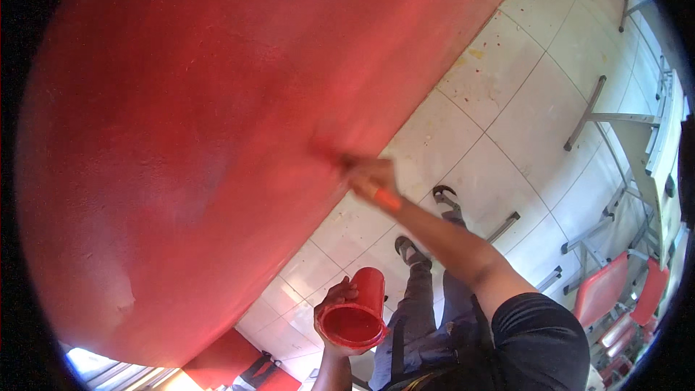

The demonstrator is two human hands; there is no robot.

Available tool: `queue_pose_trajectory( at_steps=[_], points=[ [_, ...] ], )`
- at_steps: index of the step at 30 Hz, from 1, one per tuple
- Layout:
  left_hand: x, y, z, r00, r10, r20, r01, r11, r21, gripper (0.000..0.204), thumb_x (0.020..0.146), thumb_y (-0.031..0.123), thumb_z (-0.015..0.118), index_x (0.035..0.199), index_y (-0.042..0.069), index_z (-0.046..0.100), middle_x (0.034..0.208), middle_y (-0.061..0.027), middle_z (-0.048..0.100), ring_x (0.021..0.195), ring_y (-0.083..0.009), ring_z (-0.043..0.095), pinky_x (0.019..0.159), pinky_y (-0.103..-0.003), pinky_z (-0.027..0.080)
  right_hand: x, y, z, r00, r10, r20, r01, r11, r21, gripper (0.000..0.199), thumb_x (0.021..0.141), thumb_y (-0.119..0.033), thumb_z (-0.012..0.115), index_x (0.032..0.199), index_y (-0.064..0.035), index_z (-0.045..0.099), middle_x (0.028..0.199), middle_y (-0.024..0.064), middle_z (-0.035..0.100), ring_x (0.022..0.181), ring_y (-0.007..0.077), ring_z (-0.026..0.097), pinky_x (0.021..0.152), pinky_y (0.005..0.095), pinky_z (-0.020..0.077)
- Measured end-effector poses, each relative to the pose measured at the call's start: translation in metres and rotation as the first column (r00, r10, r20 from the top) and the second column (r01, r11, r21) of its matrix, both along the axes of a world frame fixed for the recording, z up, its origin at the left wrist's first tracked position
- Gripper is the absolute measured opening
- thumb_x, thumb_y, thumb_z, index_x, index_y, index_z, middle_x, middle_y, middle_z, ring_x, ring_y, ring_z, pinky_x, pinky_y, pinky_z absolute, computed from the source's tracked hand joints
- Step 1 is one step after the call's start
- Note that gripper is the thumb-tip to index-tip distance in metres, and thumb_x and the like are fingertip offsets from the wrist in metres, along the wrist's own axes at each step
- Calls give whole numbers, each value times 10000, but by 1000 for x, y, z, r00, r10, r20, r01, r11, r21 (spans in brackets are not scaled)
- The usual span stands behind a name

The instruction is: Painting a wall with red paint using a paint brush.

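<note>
My left hand (333, 303) is wrapped round a red paint container (371, 291), low in front of my body. Its round mouth faces up toward me, and the rim and inside are coated in red. My right arm reaches out to a large red wall (217, 101). At its end my right hand (373, 175), smeared by motion, is closed on a paintbrush (331, 153). The dark red bristle end meets the wall's surface, though blur hides its exact outline. Parts of the wall look wet and shiny, with a paler, duller patch toward the lower left. An orange band circles my right wrist.
A pale tiled floor (499, 152) with paint spots runs along the wall's foot. On the right stand metal-legged tables (637, 137) and red chairs (604, 289). My feet are on the tiles near the wall. Bright slatted light shows at the lower left.
</note>
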State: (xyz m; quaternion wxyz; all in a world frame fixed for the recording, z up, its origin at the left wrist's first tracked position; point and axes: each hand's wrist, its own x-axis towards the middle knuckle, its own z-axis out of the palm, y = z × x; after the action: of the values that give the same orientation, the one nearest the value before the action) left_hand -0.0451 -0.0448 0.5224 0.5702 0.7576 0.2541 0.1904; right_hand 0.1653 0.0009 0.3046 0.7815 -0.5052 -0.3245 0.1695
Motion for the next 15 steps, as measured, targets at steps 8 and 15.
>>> queue_pose_trajectory(
  at_steps=[8,15],
  points=[
    [-21,1,-13,997,43,68,-43,999,-1,1028,458,285,998,1290,114,419,1171,-133,612,1153,-341,573,1082,-577,364,101,-18,-25,884,-458,98,456,889,46,145,791,86,566,767,-56,585,800,92,661,784,212,645,698,339,530],
    [-43,0,-23,994,90,65,-90,996,-12,1001,477,295,991,1276,118,415,1170,-137,613,1153,-351,574,1086,-592,348,145,-18,-5,823,-557,-112,566,821,81,198,816,153,565,748,-26,511,858,48,594,813,125,568,795,287,506]
  ],
)
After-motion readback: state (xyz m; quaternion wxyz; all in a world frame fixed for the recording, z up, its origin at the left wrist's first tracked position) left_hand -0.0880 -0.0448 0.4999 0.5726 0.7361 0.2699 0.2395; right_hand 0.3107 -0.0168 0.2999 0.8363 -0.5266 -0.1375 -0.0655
